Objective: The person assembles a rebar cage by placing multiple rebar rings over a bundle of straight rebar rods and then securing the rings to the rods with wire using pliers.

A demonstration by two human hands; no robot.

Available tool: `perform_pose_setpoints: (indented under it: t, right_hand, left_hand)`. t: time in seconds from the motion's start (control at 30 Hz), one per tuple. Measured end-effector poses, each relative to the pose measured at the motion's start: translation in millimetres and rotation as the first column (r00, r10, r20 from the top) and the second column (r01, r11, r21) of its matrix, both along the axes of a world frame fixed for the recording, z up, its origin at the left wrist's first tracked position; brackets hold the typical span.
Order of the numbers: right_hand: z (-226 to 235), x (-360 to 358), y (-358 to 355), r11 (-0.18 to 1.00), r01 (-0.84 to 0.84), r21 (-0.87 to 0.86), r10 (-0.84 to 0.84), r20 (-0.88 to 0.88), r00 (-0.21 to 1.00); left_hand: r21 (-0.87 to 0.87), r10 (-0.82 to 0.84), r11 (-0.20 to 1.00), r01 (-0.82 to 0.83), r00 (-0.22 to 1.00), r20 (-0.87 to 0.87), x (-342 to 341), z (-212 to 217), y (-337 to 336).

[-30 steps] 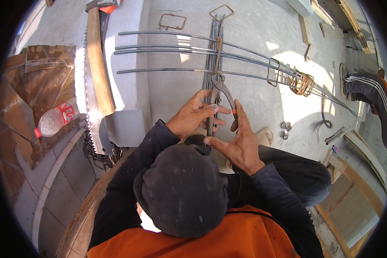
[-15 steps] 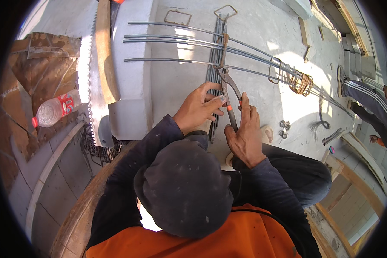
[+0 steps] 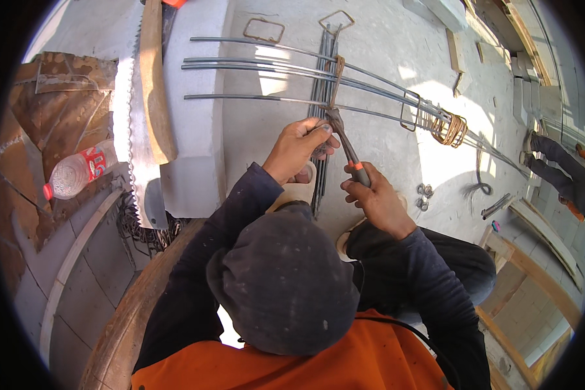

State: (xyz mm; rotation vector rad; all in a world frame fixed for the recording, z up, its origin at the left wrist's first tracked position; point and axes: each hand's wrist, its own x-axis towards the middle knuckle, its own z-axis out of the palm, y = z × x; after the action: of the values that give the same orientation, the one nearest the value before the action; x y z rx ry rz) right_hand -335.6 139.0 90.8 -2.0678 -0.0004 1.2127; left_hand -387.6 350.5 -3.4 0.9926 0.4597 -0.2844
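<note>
My right hand (image 3: 385, 207) is closed round the handles of a pair of end-cutting pincers (image 3: 346, 144). Their jaws meet the lowest long steel rod (image 3: 260, 98) where it crosses a bundle of thinner rods (image 3: 320, 71). To the left of the jaws, my left hand (image 3: 296, 151) is pinched on what looks like a small dark bunch of tie wire (image 3: 321, 149), partly covered by the fingers. A rusty wire stirrup (image 3: 338, 75) stands edge-on at the crossing. Further right, another stirrup (image 3: 410, 110) and a rusty cluster of stirrups (image 3: 450, 128) surround the long rods.
At left are a large saw (image 3: 136, 130), a pale block (image 3: 192, 175) and a plastic bottle (image 3: 81, 170). Loose wire (image 3: 480, 187) and small metal rings (image 3: 424, 196) lie on the floor to the right. Another person's legs (image 3: 562, 162) show at the far right.
The pincers' handles have come together and my right hand has wrapped round them. My left hand has left the pincers and closed its fingers. The person at far right has shifted.
</note>
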Motion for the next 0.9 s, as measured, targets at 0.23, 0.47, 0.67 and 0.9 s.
perform_pose_setpoints:
  t: [0.23,0.47,0.67,0.9]
  right_hand:
    - [-12,-8,19,0.975,0.221,-0.03,-0.215,-0.382,0.899]
    - [-17,0,18,0.971,0.237,0.026,-0.185,-0.543,0.819]
    - [-36,71,-48,0.927,-0.371,0.049,0.373,-0.204,0.905]
    - [-108,56,-78,0.8,-0.599,-0.037,0.6,-0.004,0.8]
  left_hand:
    - [0.242,-0.078,0.967,0.08,0.997,-0.016,3,25,13]
    - [0.223,-0.094,0.97,0.096,0.995,-0.019,5,32,16]
    - [0.68,-0.504,0.563,0.469,0.847,-0.167,9,49,33]
    - [0.818,-0.746,0.129,0.561,0.598,-0.293,29,88,24]
